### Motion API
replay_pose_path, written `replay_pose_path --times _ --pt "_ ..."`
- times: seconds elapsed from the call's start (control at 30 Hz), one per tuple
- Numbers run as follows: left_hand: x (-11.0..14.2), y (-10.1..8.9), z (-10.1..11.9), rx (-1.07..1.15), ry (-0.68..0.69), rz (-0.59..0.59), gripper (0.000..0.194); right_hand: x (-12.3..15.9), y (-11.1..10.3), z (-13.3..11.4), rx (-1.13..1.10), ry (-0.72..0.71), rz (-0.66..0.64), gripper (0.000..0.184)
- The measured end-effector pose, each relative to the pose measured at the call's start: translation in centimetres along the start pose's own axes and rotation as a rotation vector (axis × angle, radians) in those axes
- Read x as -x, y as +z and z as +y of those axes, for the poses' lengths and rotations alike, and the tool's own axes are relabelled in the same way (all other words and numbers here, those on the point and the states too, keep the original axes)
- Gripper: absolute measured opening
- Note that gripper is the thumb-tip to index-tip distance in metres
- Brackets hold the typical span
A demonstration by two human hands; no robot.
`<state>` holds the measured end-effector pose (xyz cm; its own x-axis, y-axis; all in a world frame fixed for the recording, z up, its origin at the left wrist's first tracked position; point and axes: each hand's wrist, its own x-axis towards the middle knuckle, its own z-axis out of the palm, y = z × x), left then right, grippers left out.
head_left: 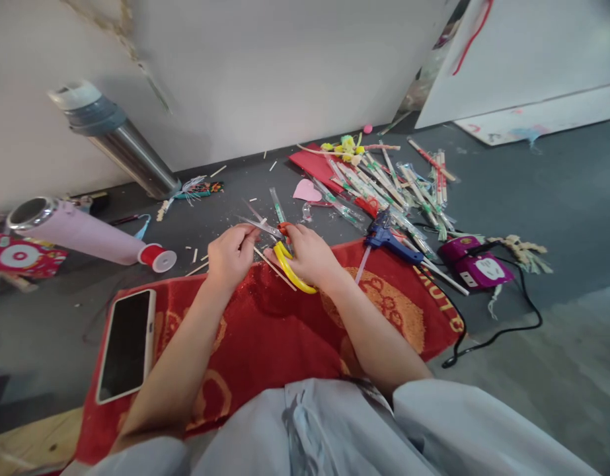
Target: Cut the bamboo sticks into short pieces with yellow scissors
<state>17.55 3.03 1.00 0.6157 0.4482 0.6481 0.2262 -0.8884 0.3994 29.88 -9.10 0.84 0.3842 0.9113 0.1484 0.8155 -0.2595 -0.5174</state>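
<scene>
My right hand (307, 258) grips scissors by their yellow handles (288, 266), the blades (261, 226) parted and pointing towards my left hand. My left hand (231, 254) is closed in a pinch beside the blades. A small pale piece (263, 223) shows at its fingertips, but what the fingers hold is mostly hidden. A thin wooden stick (275, 270) slants between the hands, above or on the red towel (265, 330). Something orange-red (283, 228) shows at the right fingers. A green-and-clear wrapper (277, 205) lies just beyond the scissors.
Wrapped wooden sticks (384, 182) are heaped behind a blue glue gun (391, 241). A purple box (476, 264) and black cable (525, 297) lie right. Leftward are a phone (126, 347), a thread spool (158, 258), a pink bottle (91, 231) and a leaning steel flask (131, 152).
</scene>
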Motion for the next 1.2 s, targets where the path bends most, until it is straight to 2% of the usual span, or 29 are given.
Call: replay_pose_path --times 0.13,0.23,0.33,0.43,0.53,0.63,0.73,0.87,1.0,1.1,1.2 --pt "-0.1 -0.1 -0.2 -0.038 -0.03 -0.046 0.019 -0.1 -0.2 -0.5 -0.002 0.052 -0.041 0.058" --pt "-0.1 -0.2 0.0 -0.163 -0.033 -0.077 0.02 -0.2 -0.2 -0.7 -0.01 0.102 -0.054 0.057" --pt "0.3 -0.3 0.6 -0.304 0.052 0.006 0.017 -0.3 -0.4 -0.6 -0.029 0.163 -0.045 0.052" --pt "0.8 -0.2 1.5 -0.325 0.152 0.11 0.013 -0.4 -0.8 -0.4 -0.079 0.243 -0.027 0.048" --pt "1.2 0.2 2.3 -0.225 0.161 0.026 0.014 -0.4 -1.4 -0.3 -0.165 0.28 -0.008 0.046" --pt "1.3 0.8 2.5 -0.095 0.057 -0.059 0.025 -0.2 -1.4 -0.4 -0.25 0.272 0.002 0.045" --pt "1.3 1.7 2.1 0.08 -0.045 -0.097 0.042 -0.1 -1.2 -0.6 -0.315 0.248 -0.011 0.046" --pt "2.2 3.0 1.6 0.363 -0.142 -0.242 0.068 -0.2 -0.9 -0.8 -0.313 0.248 -0.043 0.046" --pt "3.2 4.1 2.4 0.581 -0.174 -0.359 0.09 -0.3 -1.1 -0.8 -0.3 0.273 -0.062 0.043" --pt "3.7 4.6 3.3 0.641 -0.184 -0.391 0.106 -0.3 -1.4 -0.7 -0.279 0.254 -0.069 0.042" --pt "3.9 5.0 3.8 0.658 -0.188 -0.389 0.111 -0.3 -1.5 -0.7 -0.235 0.246 -0.08 0.04"
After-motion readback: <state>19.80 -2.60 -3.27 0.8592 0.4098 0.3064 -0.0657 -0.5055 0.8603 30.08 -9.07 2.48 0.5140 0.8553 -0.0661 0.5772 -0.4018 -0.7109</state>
